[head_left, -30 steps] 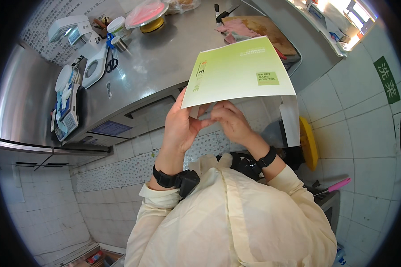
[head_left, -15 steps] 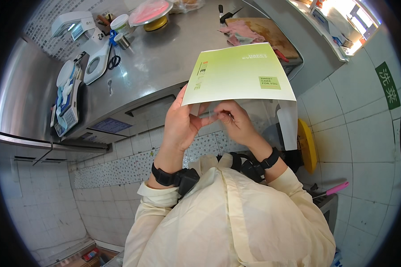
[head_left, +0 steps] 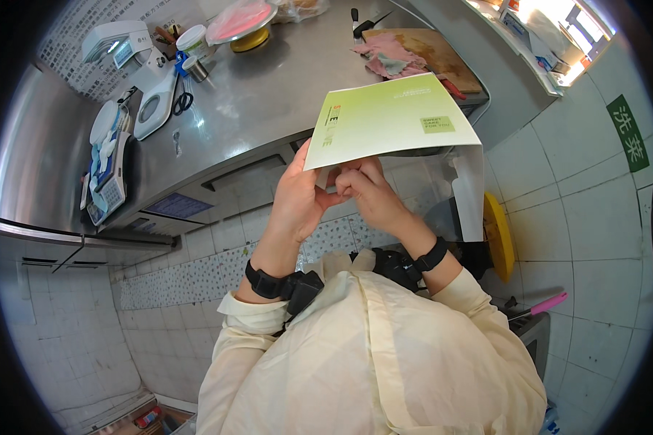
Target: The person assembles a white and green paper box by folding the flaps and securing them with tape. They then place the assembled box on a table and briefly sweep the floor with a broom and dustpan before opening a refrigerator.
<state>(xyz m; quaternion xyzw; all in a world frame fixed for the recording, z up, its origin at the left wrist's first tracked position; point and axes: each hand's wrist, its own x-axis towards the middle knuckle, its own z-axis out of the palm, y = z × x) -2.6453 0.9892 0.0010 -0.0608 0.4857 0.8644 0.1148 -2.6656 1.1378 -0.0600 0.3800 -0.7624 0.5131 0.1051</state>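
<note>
A light green and white cardboard cake box [head_left: 392,119] is held up in front of me at the counter's near edge. Its green panel is on top, a white side flap [head_left: 469,192] hangs at the right, and see-through plastic shows beneath. My left hand [head_left: 296,199] grips the box's near left corner, fingers running under the panel. Close beside it, my right hand [head_left: 376,197] is closed, with curled fingers at the box's near underside. The fingertips of both hands are partly hidden by the panel, and what the right fingers pinch cannot be made out.
On the steel counter [head_left: 268,87] stand a white scale-like device [head_left: 152,101], black scissors [head_left: 183,103], a cake stand [head_left: 250,40] with pink plastic on it, and a wooden board [head_left: 442,61] beside a pink cloth [head_left: 392,54]. A yellow basin [head_left: 497,235] stands at right.
My right hand has shifted slightly left and up, nearer the left hand, its fingers curling further under the panel. The box has tilted slightly; my left hand keeps its grip.
</note>
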